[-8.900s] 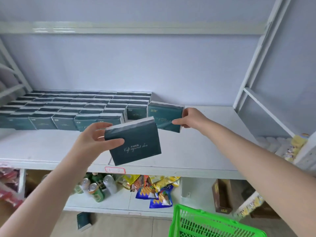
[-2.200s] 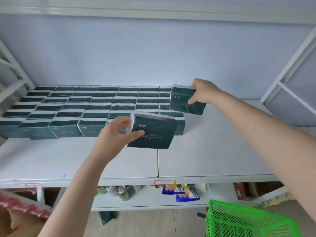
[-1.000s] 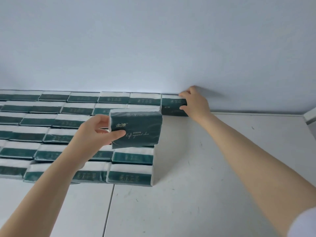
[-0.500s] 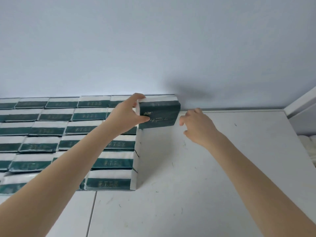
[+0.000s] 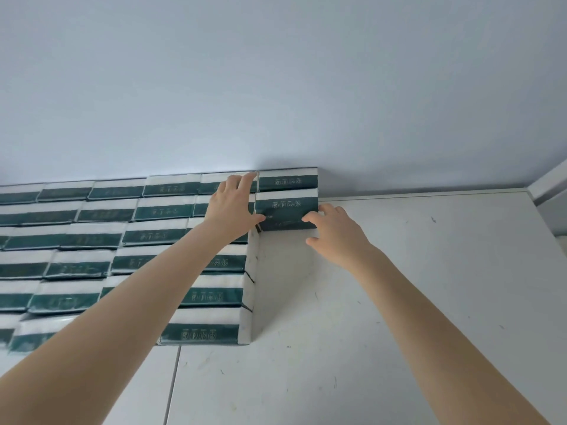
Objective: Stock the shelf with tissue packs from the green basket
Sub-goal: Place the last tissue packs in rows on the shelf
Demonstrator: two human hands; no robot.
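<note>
Two released hands, left hand [image 5: 233, 207] and right hand [image 5: 336, 230] touching tissue pack [image 5: 285, 211], shelf [image 5: 414, 286]

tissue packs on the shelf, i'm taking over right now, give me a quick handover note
Left hand: open, flat on the stocked block, thumb at the left end of the newest pack.
Right hand: open, fingertips against that pack's right end.
Done: the stocked block covers the left side of the shelf. A new column on its right has two packs: the back pack at the wall and the newest pack in front of it.
Left: fill that column forward, then the bare area to the right. The green basket is out of view.
</note>
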